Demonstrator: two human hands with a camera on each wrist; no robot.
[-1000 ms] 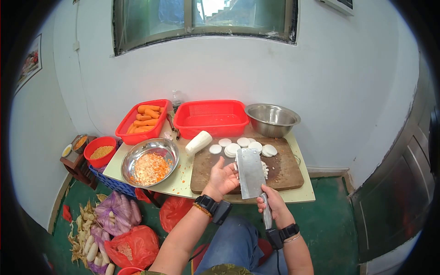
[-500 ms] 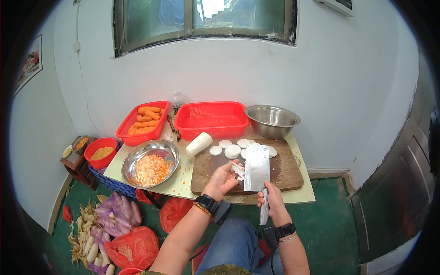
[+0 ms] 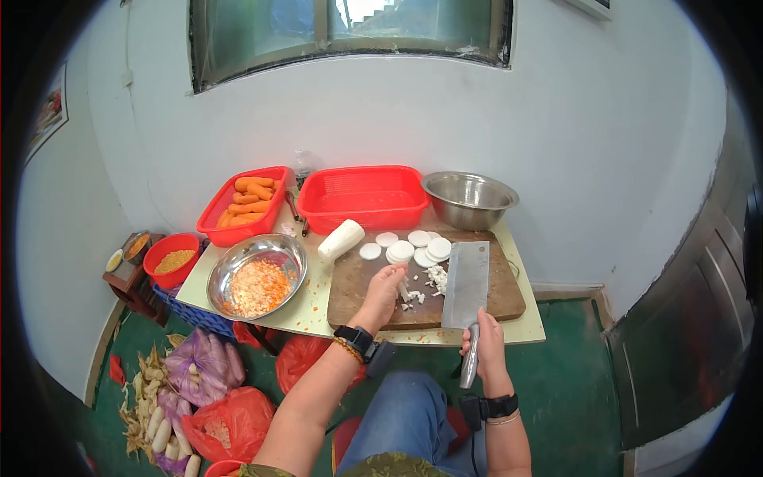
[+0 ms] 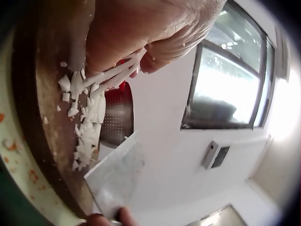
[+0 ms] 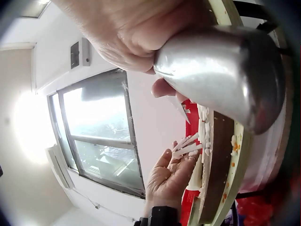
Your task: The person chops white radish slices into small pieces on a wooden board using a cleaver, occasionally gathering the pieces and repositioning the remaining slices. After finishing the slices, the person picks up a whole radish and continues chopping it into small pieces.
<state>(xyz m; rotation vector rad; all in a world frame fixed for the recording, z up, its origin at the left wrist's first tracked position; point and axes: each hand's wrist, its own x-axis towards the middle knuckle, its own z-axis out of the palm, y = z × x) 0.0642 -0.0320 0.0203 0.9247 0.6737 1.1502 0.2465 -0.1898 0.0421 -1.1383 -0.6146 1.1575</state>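
Over the front of the wooden chopping board (image 3: 358,306), my left hand (image 3: 383,296) holds a few white radish strips (image 4: 115,75), which stick out between its thumb and fingers. My right hand (image 3: 489,342) grips the cleaver (image 3: 467,278) by its metal handle (image 5: 211,70), with the broad blade over the right part of the board. Between the hands lies a small heap of chopped radish (image 3: 435,278) with loose bits beside it. Behind are round radish slices (image 3: 400,252), some overlapping. A peeled piece of white radish (image 3: 342,241) rests at the board's left back corner.
Left of the board stands a steel bowl (image 3: 296,296) holding chopped orange and pale bits. At the back are a red basket of carrots (image 3: 208,226), another red basket (image 3: 366,221) and a deep steel basin (image 3: 469,213). Bags (image 3: 230,429) lie on the floor, lower left.
My left hand has turned from palm up to fingers downward over the board with the strips. The cleaver has moved right, away from the left hand, uncovering the chopped heap.
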